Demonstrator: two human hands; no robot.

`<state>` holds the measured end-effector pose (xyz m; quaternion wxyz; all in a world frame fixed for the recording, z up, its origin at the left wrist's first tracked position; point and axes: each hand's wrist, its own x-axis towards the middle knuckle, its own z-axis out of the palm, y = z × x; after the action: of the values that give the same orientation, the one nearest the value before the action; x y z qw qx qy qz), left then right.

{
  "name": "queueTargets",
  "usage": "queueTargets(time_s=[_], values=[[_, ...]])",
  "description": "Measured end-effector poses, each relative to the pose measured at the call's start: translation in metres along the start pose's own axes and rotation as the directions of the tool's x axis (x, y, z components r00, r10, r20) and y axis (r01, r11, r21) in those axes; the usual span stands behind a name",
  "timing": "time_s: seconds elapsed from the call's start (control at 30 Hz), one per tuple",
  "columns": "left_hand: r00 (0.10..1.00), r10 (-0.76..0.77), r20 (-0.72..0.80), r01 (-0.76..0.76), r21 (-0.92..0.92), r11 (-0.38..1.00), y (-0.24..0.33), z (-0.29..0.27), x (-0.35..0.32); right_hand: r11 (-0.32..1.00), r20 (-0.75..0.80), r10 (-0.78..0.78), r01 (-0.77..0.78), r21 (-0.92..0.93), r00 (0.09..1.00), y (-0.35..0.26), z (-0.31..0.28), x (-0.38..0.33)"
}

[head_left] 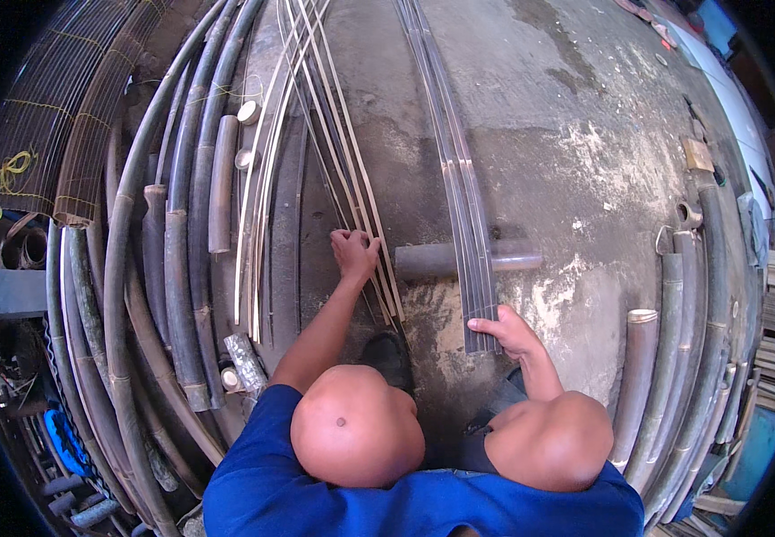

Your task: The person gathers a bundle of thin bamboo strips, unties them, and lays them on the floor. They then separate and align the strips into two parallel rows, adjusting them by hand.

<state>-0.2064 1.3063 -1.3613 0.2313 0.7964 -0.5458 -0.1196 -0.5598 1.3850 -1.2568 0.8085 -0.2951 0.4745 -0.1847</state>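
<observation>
My right hand grips the near end of a bundle of dark, flat bamboo slats. Its thumb lies across the top of the slats, which stretch far ahead and pass over a short bamboo tube on the floor. My left hand is closed, with thumb and fingers pinched around thin bamboo strips. Exactly how many strips are between the fingers is hidden. These strips fan out from the far end, some pale and some dark, and their near ends lie close to my left foot.
Long bamboo poles lie stacked on the left, below rolled slatted blinds tied with yellow cord. More poles line the right side. A loose group of pale strips rests left of my left hand on the stained concrete floor.
</observation>
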Motion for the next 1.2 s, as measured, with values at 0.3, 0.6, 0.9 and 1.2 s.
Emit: queueTargets(time_s=[0.3, 0.6, 0.9, 1.2], values=[[0.995, -0.089, -0.037, 0.032, -0.74, 0.672, 0.121, -0.049, -0.025, 0.999, -0.005, -0.033, 0.033, 0.001, 0.999, 0.008, -0.001, -0.001], [0.871, -0.222, 0.437, 0.489, -0.808, 0.328, 0.162, -0.026, -0.058, 0.988, 0.092, -0.082, 0.069, 0.138, 0.992, 0.013, 0.016, 0.01], [0.954, 0.01, 0.301, 0.256, -0.827, 0.5, 0.174, -0.026, -0.073, 0.988, 0.116, -0.066, 0.048, 0.15, 0.991, 0.014, 0.014, 0.01], [0.947, -0.065, 0.315, 0.312, -0.849, 0.427, 0.159, -0.004, -0.079, 0.981, 0.123, -0.079, 0.055, 0.185, 0.989, 0.016, 0.021, 0.011]])
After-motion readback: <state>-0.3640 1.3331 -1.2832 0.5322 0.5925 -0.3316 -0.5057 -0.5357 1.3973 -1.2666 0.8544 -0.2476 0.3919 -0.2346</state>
